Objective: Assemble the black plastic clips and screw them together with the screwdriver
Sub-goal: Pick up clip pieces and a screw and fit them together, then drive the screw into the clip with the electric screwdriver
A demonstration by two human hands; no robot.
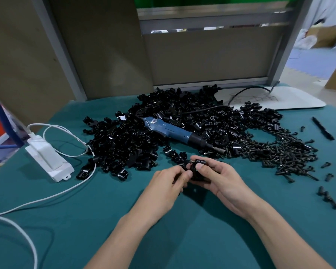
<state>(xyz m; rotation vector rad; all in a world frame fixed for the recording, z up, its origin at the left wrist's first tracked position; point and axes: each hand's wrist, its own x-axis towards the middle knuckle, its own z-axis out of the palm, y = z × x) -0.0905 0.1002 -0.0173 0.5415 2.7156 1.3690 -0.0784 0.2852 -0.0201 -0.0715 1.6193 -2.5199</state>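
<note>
I see both hands meeting low at the centre of the bench, which is covered in teal cloth. The left hand pinches the near-left side of a small black plastic clip assembly, its fingers curled onto the part. The right hand grips the same assembly from the right, thumb on top and the other fingers wrapped beneath. I cannot tell whether the assembly touches the cloth. It sits just in front of the large heap of loose black plastic clips. The blue-bodied electric screwdriver lies unheld on that heap, its bit pointing right toward a spread of black screws. A white rectangular power adapter rests at the left. A black pen-shaped rod lies at the far right, apart from the screws.
</note>
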